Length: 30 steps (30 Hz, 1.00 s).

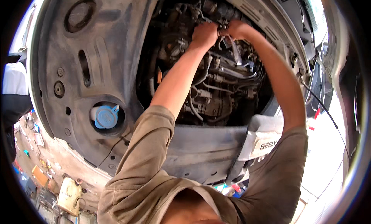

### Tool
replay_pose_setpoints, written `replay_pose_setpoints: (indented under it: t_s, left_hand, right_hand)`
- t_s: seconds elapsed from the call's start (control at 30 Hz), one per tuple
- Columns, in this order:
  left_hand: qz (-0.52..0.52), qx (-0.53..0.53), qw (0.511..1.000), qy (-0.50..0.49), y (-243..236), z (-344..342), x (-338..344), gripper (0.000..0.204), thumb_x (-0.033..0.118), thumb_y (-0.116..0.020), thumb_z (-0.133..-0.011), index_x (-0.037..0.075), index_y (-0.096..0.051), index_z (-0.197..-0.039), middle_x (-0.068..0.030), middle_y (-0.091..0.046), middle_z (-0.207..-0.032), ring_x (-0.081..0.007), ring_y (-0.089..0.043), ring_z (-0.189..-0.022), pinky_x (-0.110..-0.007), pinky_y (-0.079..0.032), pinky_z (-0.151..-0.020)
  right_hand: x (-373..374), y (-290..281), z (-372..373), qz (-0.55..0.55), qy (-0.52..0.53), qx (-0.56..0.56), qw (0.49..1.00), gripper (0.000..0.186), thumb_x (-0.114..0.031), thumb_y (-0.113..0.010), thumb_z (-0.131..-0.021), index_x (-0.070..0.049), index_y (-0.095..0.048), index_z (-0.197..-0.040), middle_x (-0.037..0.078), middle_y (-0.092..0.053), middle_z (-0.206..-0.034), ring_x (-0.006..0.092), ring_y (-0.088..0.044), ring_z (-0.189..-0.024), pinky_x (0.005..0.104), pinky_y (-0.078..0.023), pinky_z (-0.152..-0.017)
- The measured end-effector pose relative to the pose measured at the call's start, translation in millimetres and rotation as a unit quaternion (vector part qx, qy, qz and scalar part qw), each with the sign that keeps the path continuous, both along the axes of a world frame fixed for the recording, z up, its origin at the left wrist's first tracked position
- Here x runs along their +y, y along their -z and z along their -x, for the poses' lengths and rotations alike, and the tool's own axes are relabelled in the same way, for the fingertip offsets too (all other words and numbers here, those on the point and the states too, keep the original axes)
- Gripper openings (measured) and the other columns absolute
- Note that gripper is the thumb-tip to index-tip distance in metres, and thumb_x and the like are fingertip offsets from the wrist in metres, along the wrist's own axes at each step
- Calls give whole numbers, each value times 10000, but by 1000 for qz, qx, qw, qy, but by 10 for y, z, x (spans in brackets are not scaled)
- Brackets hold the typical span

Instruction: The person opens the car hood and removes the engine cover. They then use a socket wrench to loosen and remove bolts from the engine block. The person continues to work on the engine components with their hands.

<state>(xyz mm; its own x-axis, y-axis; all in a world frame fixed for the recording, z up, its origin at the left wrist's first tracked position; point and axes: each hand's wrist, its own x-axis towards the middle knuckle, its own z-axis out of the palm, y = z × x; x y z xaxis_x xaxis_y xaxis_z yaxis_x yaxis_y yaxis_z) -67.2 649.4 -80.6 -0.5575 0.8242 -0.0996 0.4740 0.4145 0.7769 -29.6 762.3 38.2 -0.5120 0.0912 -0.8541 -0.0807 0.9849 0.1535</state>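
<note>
Both arms reach deep into the open engine bay of a car, toward the far side of the engine (216, 75). My left hand (206, 33) is closed in a fist, its fingertips hidden behind the knuckles. Just right of it, my right hand (238, 29) curls its fingers inward, with the tips turned toward the left hand. Whatever the fingers grip between them is too small and dark to name. Below my right hand sits a shiny silver metal piece (236, 53), among hoses and wiring. A curved black hose (203, 75) runs beneath my left wrist.
A black plastic cover (106, 42) with a blue reservoir cap (106, 117) lies left of the engine. The front panel (205, 146) runs across the near side. A thin black cable (322, 104) hangs at right. A yellowish jug (69, 196) and scattered items lie on the floor at lower left.
</note>
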Motion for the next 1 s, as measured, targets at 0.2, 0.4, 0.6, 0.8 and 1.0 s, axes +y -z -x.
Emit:
replay_pose_setpoints:
  t_s: [0.2,0.4,0.6,0.8,1.0]
  left_hand:
    - [7,-48,999,9,-27,59,-51,269,275,-619,-870,168,-680,-1109,-171,-669,-1094,-370,-633,-1030,-492,-513,-871]
    - [6,-20,1000,6,74,62,-78,247,253,-611,-852,142,-701,-1053,-174,-680,-1056,-390,-639,-1000,-504,-505,-886]
    - [8,-24,1000,11,-7,5,-9,261,287,-599,-890,120,-696,-1066,-172,-677,-1071,-380,-634,-1021,-486,-510,-873]
    - [8,-21,1000,5,-36,34,-98,251,268,-604,-884,88,-700,-1029,-181,-686,-1042,-367,-651,-1000,-477,-520,-855]
    - [-26,-1,1000,6,91,0,10,298,347,-655,-868,140,-693,-1080,-175,-678,-1057,-366,-628,-1025,-484,-511,-849]
  right_hand:
    - [6,249,-239,-117,-6,324,939,402,-318,-692,-827,-26,-669,-1102,222,-648,-1143,300,-643,-1056,445,-525,-868]
    - [-274,-35,0,46,418,164,892,432,-355,-759,-795,63,-690,-882,182,-694,-752,313,-707,-732,392,-551,-658]
    - [103,242,-319,-13,61,348,935,565,-395,-756,-789,-69,-614,-1228,226,-640,-1093,393,-612,-1038,449,-497,-871]
    - [-104,151,-271,-33,161,304,938,336,-354,-658,-873,-114,-691,-1105,229,-643,-1075,412,-605,-1008,442,-500,-857]
    - [-57,30,-13,-76,216,94,969,360,-331,-694,-847,-105,-685,-1126,170,-687,-922,316,-668,-863,427,-535,-790]
